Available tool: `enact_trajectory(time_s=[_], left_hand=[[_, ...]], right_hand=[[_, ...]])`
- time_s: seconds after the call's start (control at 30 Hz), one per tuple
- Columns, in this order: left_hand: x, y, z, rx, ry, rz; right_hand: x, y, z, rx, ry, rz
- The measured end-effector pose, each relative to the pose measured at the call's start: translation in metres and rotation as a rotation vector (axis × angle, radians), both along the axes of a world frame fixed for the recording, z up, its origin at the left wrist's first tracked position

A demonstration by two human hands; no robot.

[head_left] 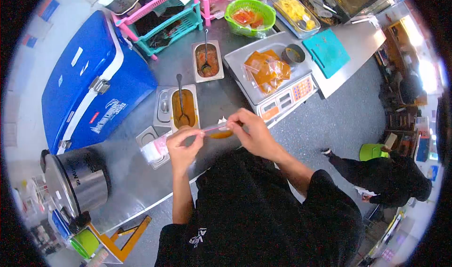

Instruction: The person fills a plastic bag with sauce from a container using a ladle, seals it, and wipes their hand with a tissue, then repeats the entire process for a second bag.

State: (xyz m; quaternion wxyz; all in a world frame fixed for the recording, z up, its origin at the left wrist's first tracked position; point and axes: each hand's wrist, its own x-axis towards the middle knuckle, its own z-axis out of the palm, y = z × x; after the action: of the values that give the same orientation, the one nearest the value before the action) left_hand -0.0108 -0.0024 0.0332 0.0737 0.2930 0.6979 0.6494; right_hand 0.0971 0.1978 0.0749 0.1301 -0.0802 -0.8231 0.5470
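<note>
Between my two hands hangs a small clear plastic bag (220, 134) with orange-brown sauce in its bottom. My left hand (184, 144) pinches one end of the bag's pinkish top edge. The other end is pinched by my right hand (249, 129). Just beyond my left hand is a metal pan of orange-brown sauce (182, 102), a ladle (180, 85) standing in it. A pack of small plastic bags (155, 150) lies beside that hand on a metal lid. Past my right hand, several filled sauce bags (267, 71) are piled on a weighing scale (282, 102).
A pan of red chunky sauce (213, 62) with a spoon stands farther back. To the left are a blue cooler (94, 78) and a large steel pot (84, 182). A green basket (249, 17) and a teal cutting board (326, 52) lie behind. Another person (391, 180) is at right.
</note>
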Motion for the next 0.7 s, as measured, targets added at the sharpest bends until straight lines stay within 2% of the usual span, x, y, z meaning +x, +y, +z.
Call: enact_trajectory(time_s=[0.07,0.17,0.23,0.33,0.43,0.53,0.57,0.6,0.63,0.7], left_hand=[[-0.002,-0.013,-0.006,-0.061,-0.091,0.098],[-0.008,-0.037,-0.024,-0.098,-0.208,0.2],[-0.008,-0.048,-0.033,-0.061,-0.282,0.22],[-0.003,-0.055,-0.037,-0.1,-0.322,0.231],[0.001,-0.063,-0.051,-0.163,-0.307,0.231],[0.0,-0.084,-0.082,-0.369,-0.262,0.311],[0.003,-0.092,-0.096,-0.479,-0.128,0.395],[0.002,-0.101,-0.114,-0.593,0.013,0.469],[0.0,-0.114,-0.144,-0.694,0.158,0.558],[-0.002,-0.125,-0.168,-0.881,0.243,0.609]], right_hand=[[0.005,0.02,-0.017,0.118,0.035,-0.114],[0.007,0.065,-0.017,0.203,-0.049,-0.307],[0.002,0.099,-0.03,0.387,0.115,-0.415],[-0.01,0.134,-0.05,0.671,0.16,-0.468],[-0.015,0.134,-0.074,0.549,0.062,-0.362],[-0.012,0.114,-0.101,0.422,-0.034,-0.234],[-0.011,0.103,-0.106,0.501,0.015,-0.186],[-0.009,0.086,-0.105,0.374,-0.052,-0.198],[-0.007,0.075,-0.111,0.372,-0.089,-0.139],[-0.002,0.058,-0.122,0.355,-0.127,-0.037]])
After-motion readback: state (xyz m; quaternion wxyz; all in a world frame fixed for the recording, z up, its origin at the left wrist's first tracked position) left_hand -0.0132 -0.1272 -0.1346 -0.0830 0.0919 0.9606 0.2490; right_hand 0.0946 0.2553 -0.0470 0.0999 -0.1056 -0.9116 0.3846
